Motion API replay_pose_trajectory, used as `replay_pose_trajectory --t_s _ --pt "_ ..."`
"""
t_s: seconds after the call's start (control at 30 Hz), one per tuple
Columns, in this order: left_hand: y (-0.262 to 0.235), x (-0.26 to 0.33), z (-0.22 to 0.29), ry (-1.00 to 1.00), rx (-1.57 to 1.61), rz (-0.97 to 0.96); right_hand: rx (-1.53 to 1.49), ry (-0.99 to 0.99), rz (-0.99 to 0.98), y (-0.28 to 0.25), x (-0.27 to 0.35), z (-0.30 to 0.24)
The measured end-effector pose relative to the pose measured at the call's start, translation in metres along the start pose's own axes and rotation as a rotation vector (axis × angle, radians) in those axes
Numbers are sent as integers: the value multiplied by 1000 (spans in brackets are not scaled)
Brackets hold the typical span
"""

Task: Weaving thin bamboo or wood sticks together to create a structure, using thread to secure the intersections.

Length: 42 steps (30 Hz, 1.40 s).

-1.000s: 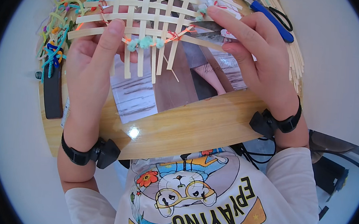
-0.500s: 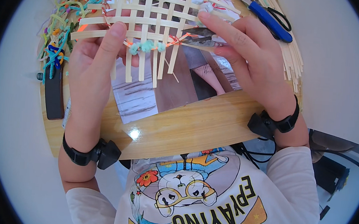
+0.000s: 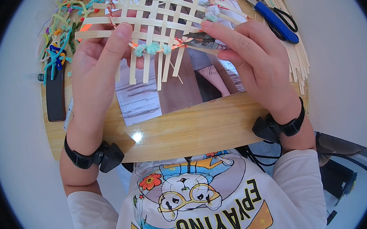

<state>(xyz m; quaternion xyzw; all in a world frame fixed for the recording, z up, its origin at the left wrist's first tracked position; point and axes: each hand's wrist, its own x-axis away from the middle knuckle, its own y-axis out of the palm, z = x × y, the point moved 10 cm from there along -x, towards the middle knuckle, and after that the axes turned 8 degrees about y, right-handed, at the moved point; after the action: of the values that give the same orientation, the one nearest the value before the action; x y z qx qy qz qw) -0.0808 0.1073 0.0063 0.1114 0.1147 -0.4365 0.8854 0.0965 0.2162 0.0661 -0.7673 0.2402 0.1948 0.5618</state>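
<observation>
Two hands working one lattice of pale strips [image 3: 156, 26], raised over the wooden table [image 3: 191, 128]. Left hand [image 3: 94, 71] gripping its left edge, thumb pressing on a crosswise strip. Right hand [image 3: 250, 63] pinching small pliers [image 3: 204, 41] against the lattice's right side, beside the fuzzy teal wire [image 3: 152, 48] running along a strip. Possibly slipping: loose near strip ends sliding out if the thumb eases. Possibly cracking: a thin strip splitting under too hard a squeeze. Blue-handled scissors [image 3: 274, 22] lying far right.

Woven lattice [image 3: 156, 22] top beyond upper edge.
</observation>
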Motion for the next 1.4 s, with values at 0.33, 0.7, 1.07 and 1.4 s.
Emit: replay_pose_trajectory --t_s 0.33,0.7,1.07,1.4 --pt "1 1 0 -11 29 4 11 -7 -7 0 1 1" --pt "-3 -3 -1 -9 -54 -16 -85 134 52 -13 -1 15" --pt "-8 -1 -5 -76 -15 50 -69 95 68 -17 0 17" --pt "-5 0 -6 -53 29 58 -19 29 24 -6 3 4"
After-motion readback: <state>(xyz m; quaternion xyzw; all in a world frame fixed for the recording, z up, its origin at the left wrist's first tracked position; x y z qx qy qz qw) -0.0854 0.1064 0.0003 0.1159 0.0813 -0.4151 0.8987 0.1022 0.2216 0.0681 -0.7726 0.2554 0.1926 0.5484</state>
